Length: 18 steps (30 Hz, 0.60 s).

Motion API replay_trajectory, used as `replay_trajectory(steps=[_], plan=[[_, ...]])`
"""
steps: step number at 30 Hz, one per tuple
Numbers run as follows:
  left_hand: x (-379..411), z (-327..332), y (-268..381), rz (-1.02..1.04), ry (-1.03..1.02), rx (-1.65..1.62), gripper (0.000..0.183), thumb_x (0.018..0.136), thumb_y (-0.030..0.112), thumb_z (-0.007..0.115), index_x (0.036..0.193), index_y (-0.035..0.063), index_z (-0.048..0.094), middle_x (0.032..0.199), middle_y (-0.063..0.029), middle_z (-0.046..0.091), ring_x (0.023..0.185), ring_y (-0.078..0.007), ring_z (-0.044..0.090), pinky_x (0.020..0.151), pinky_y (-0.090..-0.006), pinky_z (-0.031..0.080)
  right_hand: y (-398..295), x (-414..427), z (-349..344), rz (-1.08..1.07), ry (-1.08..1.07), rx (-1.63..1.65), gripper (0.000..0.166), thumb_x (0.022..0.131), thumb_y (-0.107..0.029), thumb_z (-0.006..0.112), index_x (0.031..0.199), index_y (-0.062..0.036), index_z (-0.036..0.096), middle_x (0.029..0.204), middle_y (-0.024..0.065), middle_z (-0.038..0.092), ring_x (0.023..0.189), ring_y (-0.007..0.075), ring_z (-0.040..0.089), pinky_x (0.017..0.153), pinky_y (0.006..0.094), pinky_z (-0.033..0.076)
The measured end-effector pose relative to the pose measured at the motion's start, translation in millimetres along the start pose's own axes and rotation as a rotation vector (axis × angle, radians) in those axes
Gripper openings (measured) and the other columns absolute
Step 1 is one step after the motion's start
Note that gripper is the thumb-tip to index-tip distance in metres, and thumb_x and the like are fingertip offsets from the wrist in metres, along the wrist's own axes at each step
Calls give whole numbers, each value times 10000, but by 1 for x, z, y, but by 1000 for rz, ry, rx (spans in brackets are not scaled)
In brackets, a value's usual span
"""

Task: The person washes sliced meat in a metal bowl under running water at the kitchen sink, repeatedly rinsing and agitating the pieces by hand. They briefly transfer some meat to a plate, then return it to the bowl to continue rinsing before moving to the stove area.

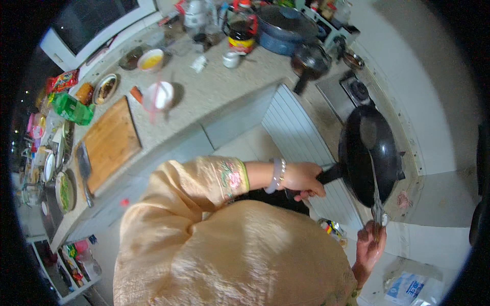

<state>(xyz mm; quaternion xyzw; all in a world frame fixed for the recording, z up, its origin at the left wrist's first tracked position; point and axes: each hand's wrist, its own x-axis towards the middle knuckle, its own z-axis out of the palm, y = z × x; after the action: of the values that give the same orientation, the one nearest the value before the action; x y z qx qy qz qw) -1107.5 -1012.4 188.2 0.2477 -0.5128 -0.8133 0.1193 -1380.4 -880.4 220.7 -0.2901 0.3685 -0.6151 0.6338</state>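
A black wok rests over the gas stove at the right, tilted in this view. My left hand, with a pale bangle and a beaded bracelet at the wrist, is closed around the wok's black handle. Lower right, my right hand grips the handle of a metal spatula or ladle. Its shaft crosses the wok's rim, and its broad head lies over the inside of the wok. No food can be made out in the wok.
Left on the counter are a wooden cutting board with a cleaver, a white bowl and a bowl of yellow liquid. A lidded saucepan and a large blue pot stand near the stove.
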Motion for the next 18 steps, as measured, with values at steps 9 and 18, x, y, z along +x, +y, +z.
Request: replay_trajectory(steps=[9,18], plan=[[148,67,55,-99,152,-261,184,743,119,583,748,77,403,516,41,357,389,-30,333,330,-193,301,-96,78,-130,64,3,12,288,862,-278,415,1013,-52,508,863,95,547,632,140,460,543,258,347],[296,78,66,-67,186,-95,274,727,187,604,643,106,356,516,27,364,389,-61,343,352,-228,318,-137,131,-199,-32,147,6,267,847,-265,411,846,-21,519,818,97,548,616,143,449,560,252,359]])
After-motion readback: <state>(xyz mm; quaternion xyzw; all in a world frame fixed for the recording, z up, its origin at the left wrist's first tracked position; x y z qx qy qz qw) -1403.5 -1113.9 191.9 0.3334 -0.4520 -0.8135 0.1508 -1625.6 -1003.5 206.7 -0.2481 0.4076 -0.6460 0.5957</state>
